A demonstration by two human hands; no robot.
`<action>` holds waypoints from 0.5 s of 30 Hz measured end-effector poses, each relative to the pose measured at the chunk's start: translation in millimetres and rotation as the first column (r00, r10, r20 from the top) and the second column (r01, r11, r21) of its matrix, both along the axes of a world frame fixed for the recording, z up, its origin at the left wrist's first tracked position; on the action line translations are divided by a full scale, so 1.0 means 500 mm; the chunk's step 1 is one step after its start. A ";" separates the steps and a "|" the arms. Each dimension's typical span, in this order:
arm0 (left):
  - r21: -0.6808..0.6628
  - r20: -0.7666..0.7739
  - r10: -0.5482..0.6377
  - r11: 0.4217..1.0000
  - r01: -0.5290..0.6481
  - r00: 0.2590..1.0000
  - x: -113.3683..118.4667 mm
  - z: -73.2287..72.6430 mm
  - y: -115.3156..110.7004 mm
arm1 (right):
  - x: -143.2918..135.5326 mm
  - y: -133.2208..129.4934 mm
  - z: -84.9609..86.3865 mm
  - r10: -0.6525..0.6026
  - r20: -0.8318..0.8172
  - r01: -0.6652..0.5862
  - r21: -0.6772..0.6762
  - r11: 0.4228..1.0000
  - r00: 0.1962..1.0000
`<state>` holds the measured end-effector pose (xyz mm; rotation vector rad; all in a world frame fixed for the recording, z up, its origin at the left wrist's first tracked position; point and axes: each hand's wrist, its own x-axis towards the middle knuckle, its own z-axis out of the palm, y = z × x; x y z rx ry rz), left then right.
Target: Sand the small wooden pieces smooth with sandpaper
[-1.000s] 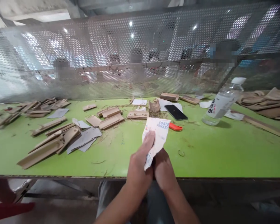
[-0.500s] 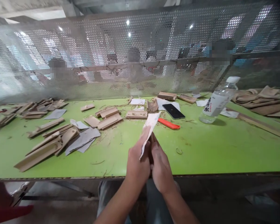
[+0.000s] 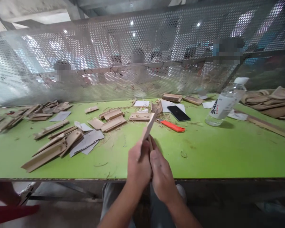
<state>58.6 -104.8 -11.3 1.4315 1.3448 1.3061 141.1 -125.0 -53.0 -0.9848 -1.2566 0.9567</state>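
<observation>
My left hand is closed around the lower part of a pale, stiff sheet that looks like sandpaper. Seen almost edge-on, the sheet sticks up and forward above the fist. Pressed against it from the right, my right hand is closed on a thin brown bamboo piece. Only the piece's upper tip shows between my hands; the rest is hidden by my fingers. Just beyond the sheet lies an orange-handled utility knife.
Bamboo pieces and grey sheets lie left on the green table. A black phone and a tilted-looking water bottle stand right of middle. Brown cloth-like material is heaped far right. A perforated metal screen closes the back.
The sheet has turned from showing its broad pale face to nearly edge-on. Both hands stay together, with the bamboo tip now showing more between them. The view has shifted slightly.
</observation>
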 end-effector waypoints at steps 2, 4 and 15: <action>-0.008 0.014 -0.003 1.000 0.003 1.000 0.000 0.000 0.001 | 0.002 -0.001 0.004 -0.072 -0.008 0.072 -0.010 0.997 0.997; -0.023 0.027 0.019 1.000 -0.019 0.999 -0.003 0.004 0.000 | 0.003 -0.004 0.007 -0.049 0.011 0.049 -0.028 0.998 0.999; 0.000 -0.082 0.098 0.995 -0.098 0.992 -0.035 -0.003 -0.019 | 0.015 0.022 0.017 -0.035 -0.417 -0.100 -0.298 0.949 0.908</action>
